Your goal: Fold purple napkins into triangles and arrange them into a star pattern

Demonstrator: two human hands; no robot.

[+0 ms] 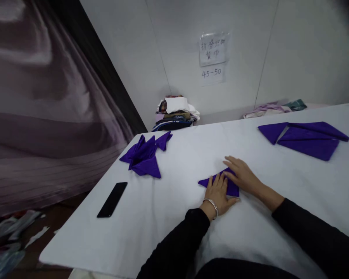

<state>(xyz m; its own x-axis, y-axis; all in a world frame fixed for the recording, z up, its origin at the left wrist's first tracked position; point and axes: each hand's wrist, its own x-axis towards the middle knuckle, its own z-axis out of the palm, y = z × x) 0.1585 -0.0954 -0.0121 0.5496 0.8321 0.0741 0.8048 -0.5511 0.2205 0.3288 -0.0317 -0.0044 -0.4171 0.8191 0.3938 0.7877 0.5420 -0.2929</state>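
A small folded purple napkin (233,189) lies on the white table, with a narrow point towards the left. My left hand (218,197), with a silver bracelet at the wrist, rests flat across its middle, fingers stretched out. From the right, my right hand (243,176) reaches over the upper right corner of the napkin, its fingers extended and close to the left fingertips. Part of the cloth is hidden under both hands.
Purple cloth folded into a pointed, standing shape (145,157) sits at the table's left. Another folded purple cloth (308,137) lies at the right. A black phone (112,199) is near the left edge. Stacked clothes (176,112) stand beyond the far edge of the table (174,228).
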